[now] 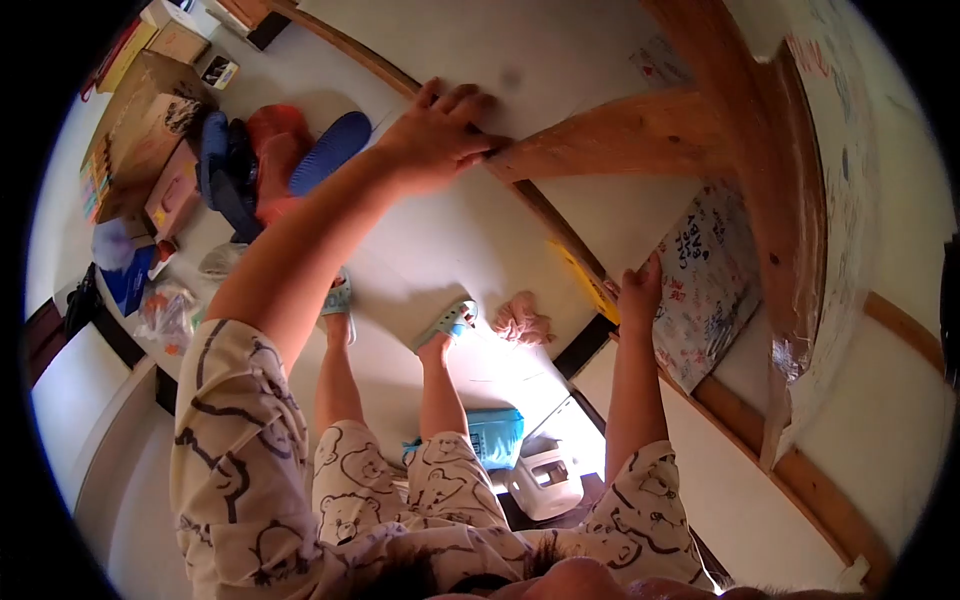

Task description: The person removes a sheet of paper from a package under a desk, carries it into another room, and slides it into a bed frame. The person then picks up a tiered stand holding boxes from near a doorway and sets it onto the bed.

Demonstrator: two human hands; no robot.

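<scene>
In front of me a large white board (560,60) with a brown wooden edge runs diagonally, joined by a wooden brace (630,138) to a thick wooden post (775,170). My left hand (440,135) reaches up to the board's edge, its fingers bent over it and the thumb beside the brace's tip. Lower right, my right hand (640,290) is closed on the same edge, next to a silver patterned sheet (705,280) with printed letters. The undersides of both hands' grips are hidden.
Light-blue slippers (447,322) are on my feet. A pink cloth (522,320), a turquoise bag (495,437) and a white plastic container (545,483) lie on the floor. At left are a cardboard box (150,125), a blue slipper (330,152) and plastic bags (170,312).
</scene>
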